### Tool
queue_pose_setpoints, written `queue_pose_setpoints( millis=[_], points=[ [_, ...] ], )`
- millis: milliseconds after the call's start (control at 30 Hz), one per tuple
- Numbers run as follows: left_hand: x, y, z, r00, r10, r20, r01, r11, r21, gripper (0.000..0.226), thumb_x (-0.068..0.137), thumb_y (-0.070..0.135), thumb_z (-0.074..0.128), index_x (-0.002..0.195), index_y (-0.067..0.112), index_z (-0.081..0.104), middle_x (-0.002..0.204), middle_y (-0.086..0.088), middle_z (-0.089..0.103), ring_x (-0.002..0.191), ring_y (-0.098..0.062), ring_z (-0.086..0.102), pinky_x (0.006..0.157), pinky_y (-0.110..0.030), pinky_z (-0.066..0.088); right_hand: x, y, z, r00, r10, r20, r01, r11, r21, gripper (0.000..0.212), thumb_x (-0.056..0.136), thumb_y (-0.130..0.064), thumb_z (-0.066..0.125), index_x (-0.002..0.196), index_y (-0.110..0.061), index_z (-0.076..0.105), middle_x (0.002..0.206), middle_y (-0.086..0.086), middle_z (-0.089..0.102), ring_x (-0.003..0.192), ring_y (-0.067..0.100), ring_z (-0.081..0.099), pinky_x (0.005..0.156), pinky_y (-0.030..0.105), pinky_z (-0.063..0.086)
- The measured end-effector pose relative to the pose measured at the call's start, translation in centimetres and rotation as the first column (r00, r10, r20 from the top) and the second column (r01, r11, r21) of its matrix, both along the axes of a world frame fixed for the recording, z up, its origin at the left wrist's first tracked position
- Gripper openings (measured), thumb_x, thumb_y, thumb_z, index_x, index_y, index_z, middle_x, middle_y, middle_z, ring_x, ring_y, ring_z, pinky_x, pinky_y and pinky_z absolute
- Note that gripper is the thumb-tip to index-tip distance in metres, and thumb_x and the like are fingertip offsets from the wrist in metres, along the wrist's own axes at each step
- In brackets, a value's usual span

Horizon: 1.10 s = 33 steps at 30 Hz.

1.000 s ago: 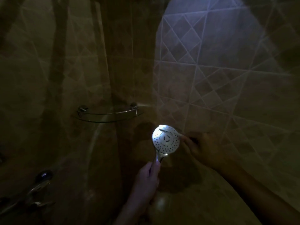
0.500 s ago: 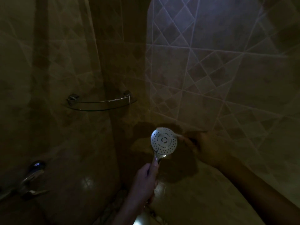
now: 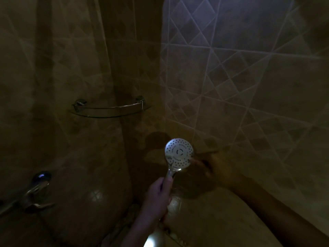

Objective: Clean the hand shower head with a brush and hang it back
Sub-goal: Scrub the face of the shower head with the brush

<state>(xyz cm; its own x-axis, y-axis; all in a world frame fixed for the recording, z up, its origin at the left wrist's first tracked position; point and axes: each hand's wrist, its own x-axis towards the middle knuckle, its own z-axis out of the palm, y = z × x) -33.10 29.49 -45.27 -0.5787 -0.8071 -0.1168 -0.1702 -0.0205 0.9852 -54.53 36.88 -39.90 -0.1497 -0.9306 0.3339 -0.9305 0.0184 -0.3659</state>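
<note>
Dim shower corner: tiled wall (image 3: 249,90) lit only by a pale patch high on the right, a curved glass shelf (image 3: 110,111) in the far corner, a tap (image 3: 38,184) at the near left. Shower head (image 3: 179,152) is held up mid-scene, its round face of nozzle holes turned toward the camera and catching most of the light. Left hand (image 3: 158,195) is wrapped round the handle low down, thumb running up toward the neck. Right hand (image 3: 219,168) sits just right of the face, in deep shadow. Something thin reaches from it to the rim of the face, but it cannot be told whether that is a brush or a fingertip, nor whether the fingers are curled or straight. Step in hand reads as scrubbing the face, probably partway through. To do it well, the left hand should brace the handle firmly so the face does not swivel under pressure. Strokes should work in small circles over the rings of holes, from rim to centre, then round the neck joint where scale tends to gather. Tilting the face into the pale light would help show which holes are clogged. Likely risks in this gloom are missed patches and a slippery handle. No wall bracket for hanging it back is in view.
</note>
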Motion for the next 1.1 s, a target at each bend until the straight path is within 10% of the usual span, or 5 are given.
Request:
queue_pose_setpoints(
  millis=[400, 600, 767, 967, 1100],
  points=[
    [1.0, 0.6, -0.2, 0.999, 0.029, -0.031, -0.028, 0.999, 0.016, 0.038, 0.101, 0.040, 0.049, 0.071, 0.018, 0.052, 0.058, -0.006, 0.044, 0.042, -0.008, 0.035, 0.040, -0.022, 0.026, 0.3, -0.2, 0.2, 0.977, -0.201, 0.076, 0.209, 0.971, -0.113, 0.032, 0.101, -0.037, 0.050, 0.092, -0.019, 0.075, 0.077, 0.002, 0.075, 0.064, 0.013, 0.069, 0.066, 0.034, 0.059],
    [1.3, 0.8, -0.1, 0.998, 0.012, -0.056, -0.008, 0.997, 0.082, 0.037, 0.102, 0.040, 0.048, 0.073, 0.018, 0.053, 0.059, -0.008, 0.042, 0.035, -0.010, 0.033, 0.034, -0.018, 0.024, 1.8, 0.7, 0.6, 0.994, 0.108, -0.016, -0.107, 0.993, 0.048, 0.039, 0.101, -0.042, 0.049, 0.094, -0.015, 0.075, 0.069, 0.005, 0.072, 0.058, 0.013, 0.065, 0.057, 0.017, 0.049],
    [1.4, 0.9, -0.9, 1.000, 0.002, 0.002, -0.003, 0.995, 0.098, 0.037, 0.102, 0.040, 0.047, 0.074, 0.016, 0.052, 0.053, 0.000, 0.045, 0.034, -0.008, 0.033, 0.035, -0.018, 0.025, 0.1, -0.1, 1.0, 0.989, -0.146, -0.026, 0.143, 0.984, -0.108, 0.057, 0.097, -0.055, 0.037, 0.090, -0.015, 0.077, 0.075, 0.004, 0.076, 0.061, 0.014, 0.068, 0.063, 0.032, 0.057],
    [1.9, 1.0, -1.1, 1.000, -0.010, -0.013, 0.012, 0.990, 0.143, 0.038, 0.101, 0.044, 0.048, 0.073, 0.018, 0.054, 0.053, 0.000, 0.045, 0.035, -0.011, 0.034, 0.036, -0.020, 0.024, 0.7, 0.4, -0.5, 0.998, 0.020, 0.060, -0.034, 0.969, 0.246, 0.116, 0.076, -0.092, 0.020, 0.099, 0.007, 0.074, 0.090, 0.028, 0.074, 0.080, 0.032, 0.071, 0.080, 0.037, 0.054],
    [1.9, 1.1, -0.9, 1.000, -0.025, -0.005, 0.025, 0.988, 0.152, 0.035, 0.102, 0.039, 0.047, 0.079, 0.015, 0.055, 0.050, 0.004, 0.044, 0.037, -0.009, 0.033, 0.036, -0.020, 0.024, 0.0, 0.3, -0.6, 0.996, -0.088, -0.029, 0.084, 0.989, -0.119, 0.037, 0.100, -0.040, 0.051, 0.090, -0.016, 0.076, 0.079, 0.004, 0.076, 0.064, 0.011, 0.066, 0.061, 0.016, 0.049]
  ],
)
